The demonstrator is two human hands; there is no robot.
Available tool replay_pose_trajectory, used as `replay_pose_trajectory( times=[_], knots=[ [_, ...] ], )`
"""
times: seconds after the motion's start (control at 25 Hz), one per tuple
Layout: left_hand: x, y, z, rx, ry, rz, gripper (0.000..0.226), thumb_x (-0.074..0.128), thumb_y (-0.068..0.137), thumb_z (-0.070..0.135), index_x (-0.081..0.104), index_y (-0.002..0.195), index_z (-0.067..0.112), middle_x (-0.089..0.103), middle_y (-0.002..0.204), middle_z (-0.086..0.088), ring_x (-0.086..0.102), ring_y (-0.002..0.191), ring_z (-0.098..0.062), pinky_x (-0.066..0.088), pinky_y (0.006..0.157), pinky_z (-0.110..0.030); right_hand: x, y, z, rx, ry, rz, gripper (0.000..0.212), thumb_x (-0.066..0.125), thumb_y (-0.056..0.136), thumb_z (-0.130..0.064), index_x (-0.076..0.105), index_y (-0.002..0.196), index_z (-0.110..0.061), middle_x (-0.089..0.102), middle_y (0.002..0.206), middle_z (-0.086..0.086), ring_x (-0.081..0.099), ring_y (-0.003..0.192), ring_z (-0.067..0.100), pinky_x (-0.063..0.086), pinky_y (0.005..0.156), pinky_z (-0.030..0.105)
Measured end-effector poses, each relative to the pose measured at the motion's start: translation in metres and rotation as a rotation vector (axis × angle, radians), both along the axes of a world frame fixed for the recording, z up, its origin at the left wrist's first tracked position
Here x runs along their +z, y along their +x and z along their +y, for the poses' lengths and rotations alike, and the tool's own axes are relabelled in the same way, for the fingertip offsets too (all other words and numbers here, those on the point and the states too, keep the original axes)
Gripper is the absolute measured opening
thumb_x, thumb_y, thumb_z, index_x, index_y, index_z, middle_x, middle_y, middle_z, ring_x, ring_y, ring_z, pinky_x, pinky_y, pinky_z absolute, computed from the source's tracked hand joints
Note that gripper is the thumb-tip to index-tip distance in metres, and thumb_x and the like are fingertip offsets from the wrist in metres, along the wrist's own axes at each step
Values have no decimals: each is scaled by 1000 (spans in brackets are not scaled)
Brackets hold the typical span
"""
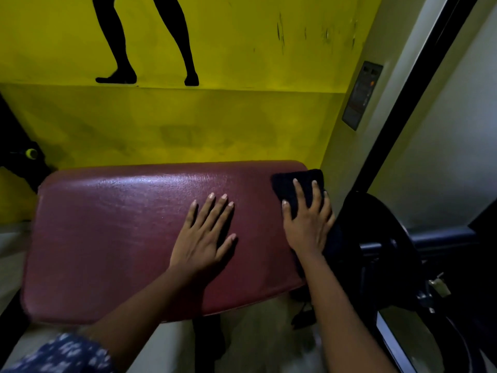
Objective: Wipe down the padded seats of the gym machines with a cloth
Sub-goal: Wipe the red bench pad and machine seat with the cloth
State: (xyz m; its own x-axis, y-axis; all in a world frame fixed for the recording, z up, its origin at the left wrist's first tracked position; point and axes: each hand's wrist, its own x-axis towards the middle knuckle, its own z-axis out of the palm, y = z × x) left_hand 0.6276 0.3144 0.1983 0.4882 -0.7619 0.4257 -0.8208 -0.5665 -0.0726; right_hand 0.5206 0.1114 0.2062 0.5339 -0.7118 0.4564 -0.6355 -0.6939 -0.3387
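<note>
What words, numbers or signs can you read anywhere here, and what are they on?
No text here can be read.
Grey panel by the wall's corner: some marks, too blurred to read.
Yellow wall: a painted black silhouette of legs, a picture without words.
Red padded seat and dark cloth: no label shows.

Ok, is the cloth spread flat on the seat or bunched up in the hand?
Spread flat. The dark cloth lies at the right end of the maroon seat pad, pressed under the right hand, fingers straight.
</note>
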Motion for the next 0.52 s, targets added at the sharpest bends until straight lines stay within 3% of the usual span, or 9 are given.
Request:
replay_pose_trajectory(
  times=[0.12, 0.28, 0.44, 0.52],
  knots=[
    [-5, -2, -1, 19, 2, -23, 65, 26, 94, 51, 24, 149, 17, 19, 158, -4, 10, 147, -22, 12, 117, -48, 5, 23, 20, -7, -54, -50, 55, 29, 92, -53, 28, 145, -39, 25, 155, 7, 22, 139, 38, 21, 107, 58],
    [-4, -3, -2, -8, 0, -60, 64, 25, 94, 50, 27, 148, 14, 20, 157, -5, 11, 147, -23, 12, 117, -48, 16, 57, 53, 212, -208, 40, 53, 32, 88, -51, 39, 139, -39, 39, 148, 5, 34, 134, 35, 25, 104, 55],
    [-2, -4, 1, -17, -8, -78, 64, 28, 93, 48, 29, 148, 15, 22, 157, -4, 13, 146, -23, 12, 117, -47, 47, 64, -17, 119, -4, 30, 50, 33, 94, -54, 35, 142, -38, 27, 154, 2, 19, 141, 31, 16, 108, 52],
    [-2, -5, 1, -23, -11, -69, 63, 26, 94, 49, 30, 147, 15, 23, 156, -5, 14, 146, -23, 13, 117, -48, 54, 56, -47, 59, 170, -26, 50, 33, 95, -55, 34, 142, -37, 27, 151, 3, 26, 135, 34, 24, 104, 50]
  ],
)
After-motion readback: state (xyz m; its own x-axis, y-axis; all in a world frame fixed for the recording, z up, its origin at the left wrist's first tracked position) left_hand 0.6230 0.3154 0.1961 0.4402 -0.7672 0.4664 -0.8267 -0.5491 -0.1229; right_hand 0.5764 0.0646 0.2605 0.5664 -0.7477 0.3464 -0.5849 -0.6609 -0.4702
